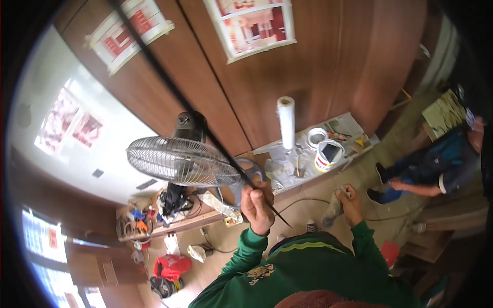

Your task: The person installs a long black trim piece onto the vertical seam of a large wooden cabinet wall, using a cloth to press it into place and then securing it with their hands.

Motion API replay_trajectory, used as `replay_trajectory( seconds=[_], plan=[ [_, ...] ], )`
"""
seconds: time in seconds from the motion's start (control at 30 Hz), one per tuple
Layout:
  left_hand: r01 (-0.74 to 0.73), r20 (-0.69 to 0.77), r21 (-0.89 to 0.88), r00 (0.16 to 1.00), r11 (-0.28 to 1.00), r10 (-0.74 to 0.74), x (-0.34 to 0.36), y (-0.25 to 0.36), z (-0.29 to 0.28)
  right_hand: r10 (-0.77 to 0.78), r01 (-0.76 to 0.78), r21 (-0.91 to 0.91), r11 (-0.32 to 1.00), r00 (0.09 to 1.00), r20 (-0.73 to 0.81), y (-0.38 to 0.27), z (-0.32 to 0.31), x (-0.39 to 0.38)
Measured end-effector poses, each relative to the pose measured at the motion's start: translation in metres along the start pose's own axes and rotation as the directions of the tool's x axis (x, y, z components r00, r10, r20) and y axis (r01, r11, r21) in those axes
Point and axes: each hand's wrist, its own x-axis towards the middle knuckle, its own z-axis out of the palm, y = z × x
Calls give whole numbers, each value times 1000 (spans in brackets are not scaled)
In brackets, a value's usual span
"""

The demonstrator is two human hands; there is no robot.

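beyond right hand (352, 206), bucket (323, 164): dark object (331, 152)

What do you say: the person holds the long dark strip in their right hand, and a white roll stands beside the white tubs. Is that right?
Not quite: in the head view, the left hand holds the long dark strip. The white roll does stand beside the white tubs.

Dark strip (195, 114) appears smooth, grey piece (332, 211) matt and cloth-like, wall panel (323, 66) faintly glossy wood, fan guard (179, 159) metal wire, bucket (323, 162) plastic.
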Motion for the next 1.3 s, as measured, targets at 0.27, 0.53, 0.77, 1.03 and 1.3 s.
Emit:
replay_trajectory(
  seconds=[0.27, 0.53, 0.77, 1.03, 1.3],
  plan=[
    [120, 204, 44, 971, 992, -127, -1, -23, 50, -30, 40, 35, 999, 967, -253, 50, -47, -61],
    [181, 314, 49, 931, 982, -187, 7, -28, 103, -65, 82, 120, 989, 988, -143, 45, -61, -34],
    [101, 335, -3, 938, 995, -94, 34, -42, 189, -218, 230, 74, 970, 965, -149, 41, -126, 8],
    [81, 263, -17, 962, 997, -74, 68, -75, 275, -187, 208, 129, 970, 969, -159, 31, -218, 23],
    [96, 284, -96, 957, 991, -65, 86, -104, 323, -223, 231, 37, 972, 962, -159, 24, -270, 30]
  ],
)
